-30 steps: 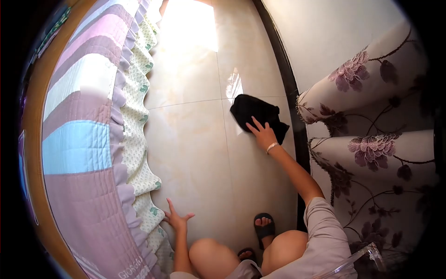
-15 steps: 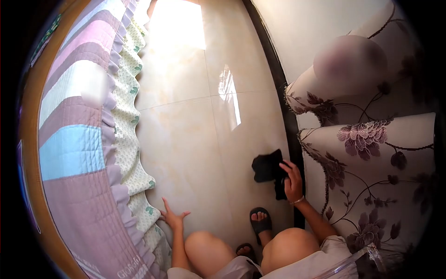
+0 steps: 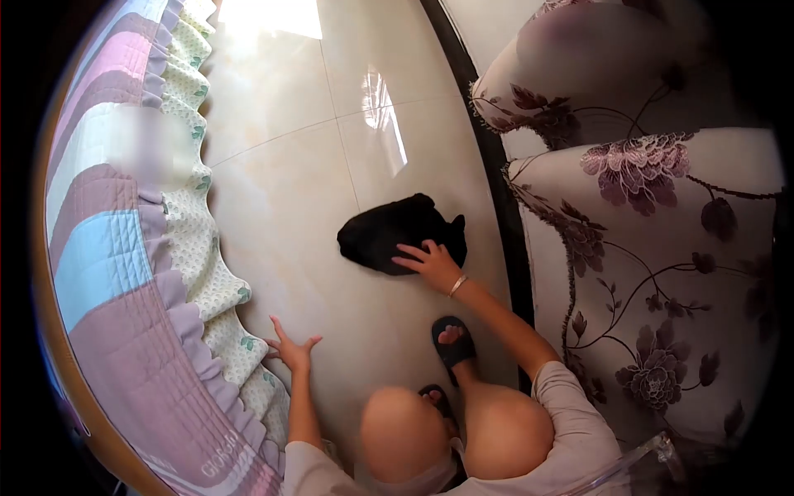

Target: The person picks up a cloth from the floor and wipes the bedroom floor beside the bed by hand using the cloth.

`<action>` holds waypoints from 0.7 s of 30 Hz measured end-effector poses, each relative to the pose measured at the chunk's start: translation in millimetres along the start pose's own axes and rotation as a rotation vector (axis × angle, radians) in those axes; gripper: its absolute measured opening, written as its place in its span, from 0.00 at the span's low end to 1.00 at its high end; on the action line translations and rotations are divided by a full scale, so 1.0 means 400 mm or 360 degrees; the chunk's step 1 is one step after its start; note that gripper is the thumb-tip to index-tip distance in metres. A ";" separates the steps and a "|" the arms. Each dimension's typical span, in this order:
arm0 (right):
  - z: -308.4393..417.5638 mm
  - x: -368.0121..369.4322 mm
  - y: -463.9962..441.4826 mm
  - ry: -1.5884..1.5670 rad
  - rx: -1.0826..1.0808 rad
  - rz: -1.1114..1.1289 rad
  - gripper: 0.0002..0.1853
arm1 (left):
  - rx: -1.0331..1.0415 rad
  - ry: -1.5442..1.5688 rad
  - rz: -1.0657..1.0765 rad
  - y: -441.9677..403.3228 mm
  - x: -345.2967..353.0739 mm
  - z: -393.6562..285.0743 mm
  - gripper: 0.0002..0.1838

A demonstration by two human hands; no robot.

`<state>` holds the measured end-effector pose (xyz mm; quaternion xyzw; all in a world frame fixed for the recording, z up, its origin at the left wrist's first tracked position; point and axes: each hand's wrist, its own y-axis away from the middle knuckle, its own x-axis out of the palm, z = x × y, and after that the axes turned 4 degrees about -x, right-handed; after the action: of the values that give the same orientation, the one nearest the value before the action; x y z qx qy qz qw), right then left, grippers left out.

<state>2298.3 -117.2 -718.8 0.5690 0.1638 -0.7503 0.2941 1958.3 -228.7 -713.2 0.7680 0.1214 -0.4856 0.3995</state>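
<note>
A black, soft-looking cloth (image 3: pixel 389 236) lies spread on the tiled floor in front of my feet. My right hand (image 3: pixel 436 269) rests over its near edge with fingers stretched and apart, and a bracelet is on that wrist. Whether the fingers press on the cloth or just hover over it is hard to see. On the left, my left hand (image 3: pixel 291 349) is open with fingers spread, next to the ruffled bed skirt (image 3: pixel 222 285), and holds nothing. Its lower fingers partly meet the skirt's edge.
To the left stands a bed with a striped quilt (image 3: pixel 103 248). Flowered fabric covers (image 3: pixel 653 289) hang along the right side, beside a dark baseboard (image 3: pixel 514 256). My sandalled foot (image 3: pixel 453 341) and bent knees are close below. Pale floor tiles (image 3: pixel 273 198) lie between, with light reflections.
My right hand has moved left and forward. The black cloth, bunched by the right wall before, now lies farther left and more spread out. My left hand stays open near the bed skirt.
</note>
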 end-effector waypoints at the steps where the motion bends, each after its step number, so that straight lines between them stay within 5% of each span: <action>1: 0.040 0.016 0.057 -0.0050 0.0004 0.0097 0.28 | 0.0040 0.0040 -0.0004 0.001 0.000 0.002 0.65; 6: 0.191 -0.015 0.330 -0.0413 0.0212 0.0719 0.24 | 0.0054 0.0002 -0.0056 0.006 -0.001 -0.002 0.64; 10: 0.093 -0.173 0.342 -0.0614 0.0548 -0.0567 0.29 | -0.0168 -0.0115 0.0013 0.003 -0.008 -0.020 0.63; 11: 0.054 -0.210 0.335 -0.0715 0.0751 -0.0609 0.29 | -0.0242 -0.0085 0.0046 0.008 -0.015 -0.026 0.62; 14: -0.079 -0.228 0.325 0.0072 0.0627 -0.0552 0.25 | -0.0332 -0.0205 0.0024 0.014 -0.022 -0.047 0.62; 16: -0.112 -0.145 0.332 0.0230 0.0599 -0.0508 0.21 | -0.0267 -0.0225 -0.0004 0.045 -0.010 -0.005 0.57; 18: -0.063 -0.052 0.360 0.0481 0.0652 -0.0199 0.20 | 0.0221 -0.0265 -0.0183 0.035 0.030 0.069 0.51; 21: 0.048 0.070 0.472 0.0367 0.0773 -0.0283 0.21 | 0.0525 -0.0479 0.0028 0.123 0.054 0.188 0.46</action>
<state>2397.3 -281.5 -722.7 0.6878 0.0607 -0.7207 0.0615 1948.7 -320.2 -722.8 0.7430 -0.0274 -0.6044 0.2864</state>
